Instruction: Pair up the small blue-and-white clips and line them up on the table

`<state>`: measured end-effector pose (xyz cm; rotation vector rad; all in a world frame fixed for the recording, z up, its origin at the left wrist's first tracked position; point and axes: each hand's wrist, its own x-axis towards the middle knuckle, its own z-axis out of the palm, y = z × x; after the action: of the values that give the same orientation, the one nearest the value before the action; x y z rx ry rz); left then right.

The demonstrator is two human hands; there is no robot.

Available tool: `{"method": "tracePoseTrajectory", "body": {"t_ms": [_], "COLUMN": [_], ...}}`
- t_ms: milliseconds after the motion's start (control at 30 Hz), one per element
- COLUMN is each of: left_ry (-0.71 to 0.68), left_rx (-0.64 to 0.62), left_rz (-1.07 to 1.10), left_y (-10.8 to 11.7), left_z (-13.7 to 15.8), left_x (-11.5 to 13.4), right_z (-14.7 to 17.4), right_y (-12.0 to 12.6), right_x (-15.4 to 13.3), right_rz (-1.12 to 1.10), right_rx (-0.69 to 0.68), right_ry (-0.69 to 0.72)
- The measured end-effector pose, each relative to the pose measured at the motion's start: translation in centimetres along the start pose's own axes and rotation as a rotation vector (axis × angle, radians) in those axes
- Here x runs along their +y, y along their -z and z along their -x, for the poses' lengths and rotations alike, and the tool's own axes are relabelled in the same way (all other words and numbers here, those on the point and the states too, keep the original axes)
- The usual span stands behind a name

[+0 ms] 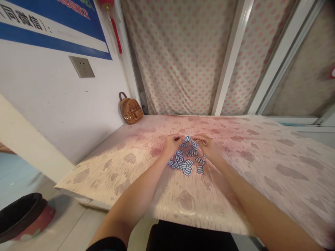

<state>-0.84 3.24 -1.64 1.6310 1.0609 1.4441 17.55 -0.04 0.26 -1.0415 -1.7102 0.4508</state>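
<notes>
On the patterned tablecloth lies a loose heap of small flat pieces (180, 161) with blue edges and pale stripes; what kind they are is too small to tell. Beyond the heap, my left hand (173, 143) has its fingers pinched at the left end of a striped piece (188, 139). My right hand (206, 143) closes at that piece's right side, thumb and fingers together. Several more striped pieces lie between the hands and below my right hand, some overlapping. The exact fingertip contact is partly hidden.
The table (136, 181) carries a cloth with leaf and heart shapes. A small brown backpack (131, 111) stands at its far left corner by the wall. Behind are a dotted curtain (180, 59) and white frames. A dark-rimmed bin (34, 218) is on the floor at left.
</notes>
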Motion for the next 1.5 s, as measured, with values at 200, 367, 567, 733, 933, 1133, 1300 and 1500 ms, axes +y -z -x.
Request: {"method": "tracePoseTrajectory", "body": {"t_ms": [200,367,567,733,933,1133,1300,1500], "left_ry": [0.023,-0.043,-0.118,-0.114,-0.074,0.027,0.081,0.125], "left_rx": [0.052,0.05,0.027,0.014,0.01,0.01,-0.01,0.042], "left_rz": [0.066,0.072,0.005,-0.014,0.02,0.06,0.063,-0.183], "left_y": [-0.4,-0.8,-1.5,-1.7,-1.5,-1.6,-1.4,1.4], "left_z": [0.0,0.4,1.3,1.5,1.3,1.4,1.1,-3.3], "left_x": [0.0,0.9,2.2,2.2,1.2,0.9,0.9,0.2], "right_z": [-0.1,-0.3,0.2,0.5,0.2,0.1,0.2,0.0], "right_y": [-0.4,-0.4,-0.3,-0.4,-0.8,-1.1,-1.4,-1.0], "right_x": [0.6,0.3,-1.2,-1.2,-0.2,1.0,0.8,0.3], "right_rz": [-0.108,-0.403,-0.744,-0.729,-0.513,-0.462,-0.471,-0.36], "right_rx": [0.054,0.087,-0.071,-0.038,-0.097,-0.128,-0.149,-0.042], "right_ry": [-0.112,-0.46,-0.735,-0.612,-0.471,-0.422,-0.419,-0.395]}}
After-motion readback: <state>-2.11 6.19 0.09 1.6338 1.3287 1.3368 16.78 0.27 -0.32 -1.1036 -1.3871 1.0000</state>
